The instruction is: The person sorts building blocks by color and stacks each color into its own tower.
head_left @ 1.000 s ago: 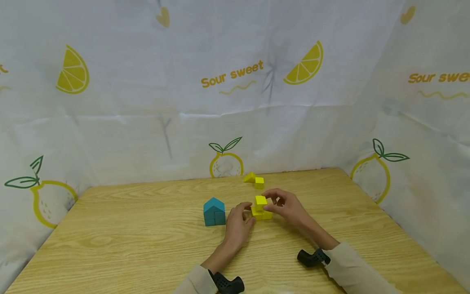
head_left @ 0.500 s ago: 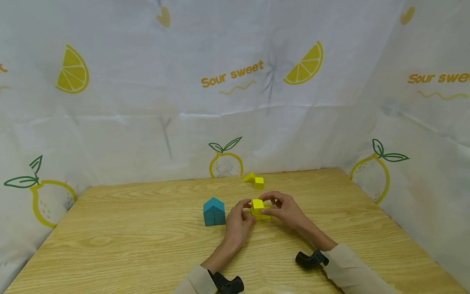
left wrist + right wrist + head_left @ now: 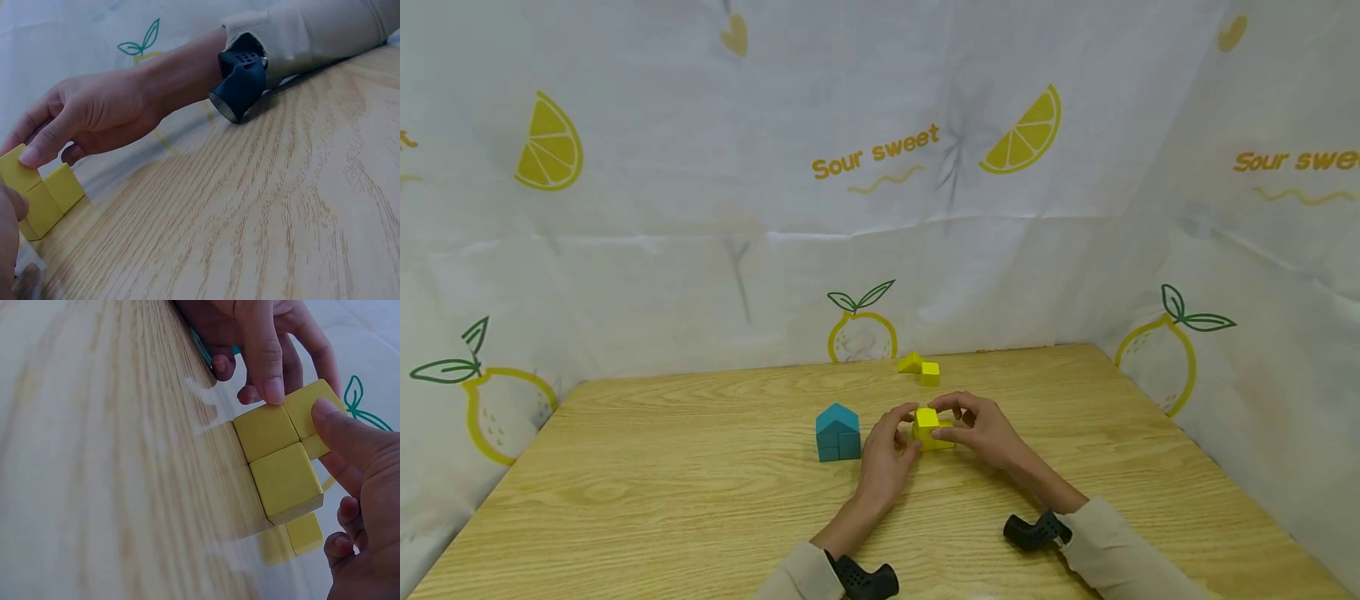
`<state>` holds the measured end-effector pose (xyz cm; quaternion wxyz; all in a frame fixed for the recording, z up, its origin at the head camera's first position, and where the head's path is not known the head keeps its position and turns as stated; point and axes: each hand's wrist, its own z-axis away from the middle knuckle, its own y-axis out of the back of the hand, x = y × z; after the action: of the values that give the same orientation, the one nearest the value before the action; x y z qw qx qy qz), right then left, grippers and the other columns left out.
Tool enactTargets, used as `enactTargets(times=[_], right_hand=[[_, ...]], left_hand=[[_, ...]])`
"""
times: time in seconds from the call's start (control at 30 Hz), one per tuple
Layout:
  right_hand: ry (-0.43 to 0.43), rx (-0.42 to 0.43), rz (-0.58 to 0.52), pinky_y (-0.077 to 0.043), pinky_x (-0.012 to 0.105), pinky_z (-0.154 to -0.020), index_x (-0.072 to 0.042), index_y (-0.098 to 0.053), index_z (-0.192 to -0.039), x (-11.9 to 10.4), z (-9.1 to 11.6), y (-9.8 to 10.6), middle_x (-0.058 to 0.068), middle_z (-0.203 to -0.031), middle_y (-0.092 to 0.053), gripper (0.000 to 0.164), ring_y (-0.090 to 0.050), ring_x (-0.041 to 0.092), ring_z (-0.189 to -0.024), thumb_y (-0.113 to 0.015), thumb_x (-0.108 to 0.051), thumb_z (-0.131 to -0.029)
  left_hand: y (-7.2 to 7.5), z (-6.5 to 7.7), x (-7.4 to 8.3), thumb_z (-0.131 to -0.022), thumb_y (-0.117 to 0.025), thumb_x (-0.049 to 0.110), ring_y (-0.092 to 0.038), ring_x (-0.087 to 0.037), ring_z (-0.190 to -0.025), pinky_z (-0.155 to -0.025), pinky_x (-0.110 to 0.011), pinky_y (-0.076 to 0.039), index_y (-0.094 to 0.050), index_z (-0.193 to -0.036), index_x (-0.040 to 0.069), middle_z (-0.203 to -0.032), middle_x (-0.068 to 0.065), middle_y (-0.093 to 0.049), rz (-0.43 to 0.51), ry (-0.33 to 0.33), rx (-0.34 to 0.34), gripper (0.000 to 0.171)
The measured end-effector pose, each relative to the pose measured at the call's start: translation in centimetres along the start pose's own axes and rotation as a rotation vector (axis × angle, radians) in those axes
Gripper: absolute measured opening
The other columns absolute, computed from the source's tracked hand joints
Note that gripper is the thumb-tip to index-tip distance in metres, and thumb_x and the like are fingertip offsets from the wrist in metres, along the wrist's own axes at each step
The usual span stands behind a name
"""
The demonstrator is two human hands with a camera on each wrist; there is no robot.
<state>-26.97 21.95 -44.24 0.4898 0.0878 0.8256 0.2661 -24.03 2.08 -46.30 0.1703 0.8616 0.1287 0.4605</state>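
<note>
Three yellow cubes stand together: two side by side on the table, a third on top of the left one. My right hand (image 3: 987, 429) pinches this top cube (image 3: 927, 418) between thumb and fingers, its thumb on the near face in the right wrist view. My left hand (image 3: 883, 457) holds the lower left cube (image 3: 265, 434) from the side, thumb tip at its upper corner and fingers curled behind. The lower right cube (image 3: 286, 480) sits flush beside it, under my right hand. Close to my left hand stands a small house of blue blocks (image 3: 838, 435) with a pointed roof.
Toward the back edge of the wooden table (image 3: 662, 500) lie another yellow cube (image 3: 929, 374) and a yellow triangular block (image 3: 911, 362). A white cloth (image 3: 647, 283) with lemon prints hangs behind the table and along its sides.
My right hand has moved a little left and down, bringing the top cube from above the middle of the two lower cubes onto the left one. My left hand has stayed in place.
</note>
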Motion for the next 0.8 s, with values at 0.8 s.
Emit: enactTargets(times=[0.8], right_hand=[[-0.022,-0.02,0.013,-0.036,0.026,-0.056,-0.003,-0.065,-0.115,-3.9,0.3,0.3,0.009,-0.104,-0.063,0.032,-0.041,0.018,-0.064,-0.073,-0.01,-0.086]], left_hand=[[-0.1,-0.1,0.1,-0.085,-0.07,-0.003,-0.05,-0.017,-0.077,-0.067,-0.027,-0.043,-0.056,-0.128,0.015,-0.112,-0.004,-0.06,-0.009,0.01,0.011,0.049]])
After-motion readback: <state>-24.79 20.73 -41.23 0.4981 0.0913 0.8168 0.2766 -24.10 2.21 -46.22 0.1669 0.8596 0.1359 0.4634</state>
